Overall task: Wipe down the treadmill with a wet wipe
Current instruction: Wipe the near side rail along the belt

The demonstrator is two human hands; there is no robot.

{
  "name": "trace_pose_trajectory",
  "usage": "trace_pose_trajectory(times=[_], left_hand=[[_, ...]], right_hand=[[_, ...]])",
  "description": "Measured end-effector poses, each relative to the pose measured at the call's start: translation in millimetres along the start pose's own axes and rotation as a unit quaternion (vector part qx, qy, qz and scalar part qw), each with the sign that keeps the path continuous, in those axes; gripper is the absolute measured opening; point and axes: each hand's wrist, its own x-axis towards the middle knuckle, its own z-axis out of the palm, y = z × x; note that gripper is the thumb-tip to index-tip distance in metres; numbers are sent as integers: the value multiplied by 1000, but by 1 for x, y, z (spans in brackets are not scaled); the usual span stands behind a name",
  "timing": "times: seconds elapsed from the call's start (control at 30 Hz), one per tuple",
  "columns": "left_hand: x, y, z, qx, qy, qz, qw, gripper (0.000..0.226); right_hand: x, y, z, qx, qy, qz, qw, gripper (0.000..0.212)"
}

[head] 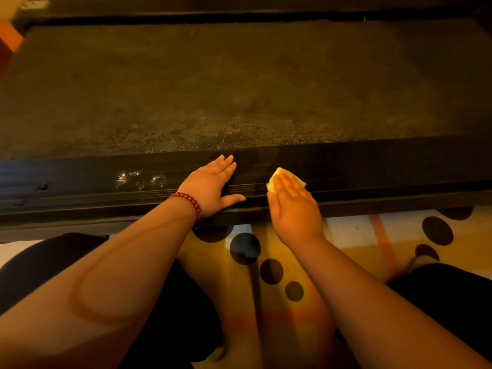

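Observation:
The treadmill lies across the view, its dusty dark belt (239, 89) beyond a black ribbed side rail (372, 166). My right hand (292, 206) lies flat with straight fingers on a folded white wet wipe (282, 173), pressing it onto the rail. The wipe's edges show past my fingertips. My left hand (213, 185), with a red bead bracelet on the wrist, rests flat on the rail just left of the wipe, fingers straight and thumb spread. Pale dust specks (138, 178) mark the rail further left.
A yellow floor mat (266, 302) with black dots and orange stripes lies under my arms, next to the treadmill's near edge. My dark-clothed knees (40, 262) sit at both lower sides. An orange object (10, 38) shows at the far left corner.

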Motion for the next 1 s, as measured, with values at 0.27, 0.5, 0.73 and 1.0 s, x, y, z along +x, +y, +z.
trace_pose_trajectory(times=[0.27,0.5,0.73,1.0], left_hand=[[1,4,-4,14,-17,-12,1000,86],[4,5,-3,9,-28,-12,1000,88],[8,12,0,-6,-10,-21,1000,98],[17,8,-3,-19,-15,-22,999,107]], right_hand=[[-4,5,-7,3,-12,-11,1000,54],[-2,-17,-10,12,-71,-93,993,52],[31,4,-17,-17,-57,26,998,53],[35,24,-29,-38,-93,-17,995,50]])
